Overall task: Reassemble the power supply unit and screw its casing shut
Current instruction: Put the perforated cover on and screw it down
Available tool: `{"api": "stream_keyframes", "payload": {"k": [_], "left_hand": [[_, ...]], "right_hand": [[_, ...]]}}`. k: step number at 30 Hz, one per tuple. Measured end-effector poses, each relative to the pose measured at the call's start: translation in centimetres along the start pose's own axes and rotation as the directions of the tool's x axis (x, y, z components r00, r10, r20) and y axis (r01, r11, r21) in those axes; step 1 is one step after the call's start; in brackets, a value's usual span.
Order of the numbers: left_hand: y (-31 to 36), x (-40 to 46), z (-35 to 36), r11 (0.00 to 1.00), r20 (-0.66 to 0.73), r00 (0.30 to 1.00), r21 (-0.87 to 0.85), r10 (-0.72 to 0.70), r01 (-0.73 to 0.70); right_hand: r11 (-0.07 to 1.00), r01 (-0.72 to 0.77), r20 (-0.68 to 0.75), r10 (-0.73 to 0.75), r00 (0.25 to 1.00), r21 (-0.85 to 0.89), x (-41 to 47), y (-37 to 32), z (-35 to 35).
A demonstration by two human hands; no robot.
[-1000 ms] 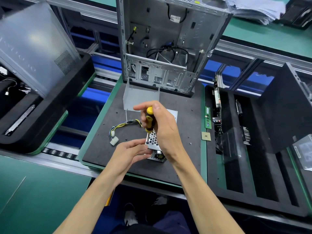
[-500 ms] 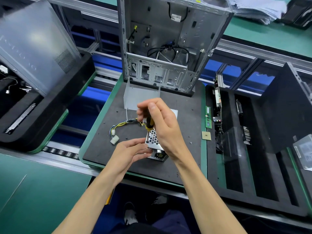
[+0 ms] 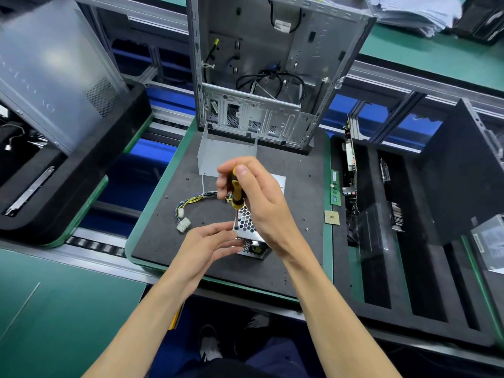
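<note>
The silver power supply unit [image 3: 247, 224] with its honeycomb grille lies on the dark foam mat [image 3: 294, 257] in the middle. My right hand [image 3: 259, 197] holds a yellow-and-black screwdriver [image 3: 236, 199] upright, its tip down on the unit's near left corner. My left hand [image 3: 210, 244] grips the unit's left side, fingers touching the casing by the tip. The unit's yellow and black cable bundle [image 3: 195, 201] curls left and ends in a white plug [image 3: 183, 224]. A bent grey metal cover [image 3: 226, 156] stands on the mat behind my hands.
An open computer case [image 3: 272, 66] stands upright at the mat's far edge. A small square chip [image 3: 332, 217] and a green memory stick [image 3: 335, 190] lie at the right rim. Black foam trays with parts flank the mat: right [image 3: 409, 241] and left [image 3: 68, 186].
My right hand has regripped the screwdriver handle, fingers closing over its top, while the tip stays at the unit's corner. My left hand has stayed on the unit.
</note>
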State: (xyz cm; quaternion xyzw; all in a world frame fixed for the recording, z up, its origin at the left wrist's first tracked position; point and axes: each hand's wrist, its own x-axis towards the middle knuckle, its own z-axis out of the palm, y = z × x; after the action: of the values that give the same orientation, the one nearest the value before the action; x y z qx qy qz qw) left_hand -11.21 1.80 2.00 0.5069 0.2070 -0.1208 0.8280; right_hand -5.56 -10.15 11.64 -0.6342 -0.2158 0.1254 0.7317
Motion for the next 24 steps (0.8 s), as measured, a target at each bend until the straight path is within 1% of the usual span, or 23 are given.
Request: {"api": "stream_keyframes", "payload": {"k": [2, 3, 8, 10, 12, 15, 18, 24], "left_hand": [[-0.01, 0.05, -0.08, 1.0, -0.005, 1.0, -0.006, -0.003, 0.003], [-0.01, 0.07, -0.07, 1.0, -0.01, 1.0, -0.009, -0.004, 0.003], [0.05, 0.11, 0.02, 1.0, 0.005, 1.0, 0.014, -0.003, 0.003], [0.1, 0.14, -0.05, 0.999, 0.028, 1.0, 0.033, -0.001, 0.0], [0.1, 0.13, -0.04, 0.999, 0.032, 0.999, 0.033, 0.001, -0.002], [0.03, 0.14, 0.05, 1.0, -0.003, 1.0, 0.0, 0.0, 0.0], [-0.01, 0.21, 0.14, 1.0, -0.018, 1.0, -0.007, -0.006, 0.006], [0.27, 0.02, 0.13, 0.999, 0.0, 1.0, -0.038, -0.018, 0.018]], "right_hand": [[1.0, 0.015, 0.021, -0.015, 1.0, -0.002, 0.1, -0.18, -0.05], [1.0, 0.014, 0.008, -0.014, 1.0, -0.018, 0.19, -0.25, -0.03], [0.998, 0.007, -0.121, -0.014, 0.993, -0.057, 0.22, 0.06, 0.2], [0.999, 0.007, -0.102, -0.012, 0.995, -0.043, 0.09, 0.17, 0.35], [0.998, -0.031, -0.06, 0.028, 0.998, -0.048, 0.15, 0.17, 0.39], [0.998, -0.052, 0.011, 0.052, 0.999, -0.033, 0.42, -0.06, 0.04], [0.995, -0.101, 0.038, 0.1, 0.994, 0.021, 0.43, -0.29, -0.39], [0.999, -0.035, 0.026, 0.036, 0.999, -0.001, 0.22, -0.33, -0.29]]}}
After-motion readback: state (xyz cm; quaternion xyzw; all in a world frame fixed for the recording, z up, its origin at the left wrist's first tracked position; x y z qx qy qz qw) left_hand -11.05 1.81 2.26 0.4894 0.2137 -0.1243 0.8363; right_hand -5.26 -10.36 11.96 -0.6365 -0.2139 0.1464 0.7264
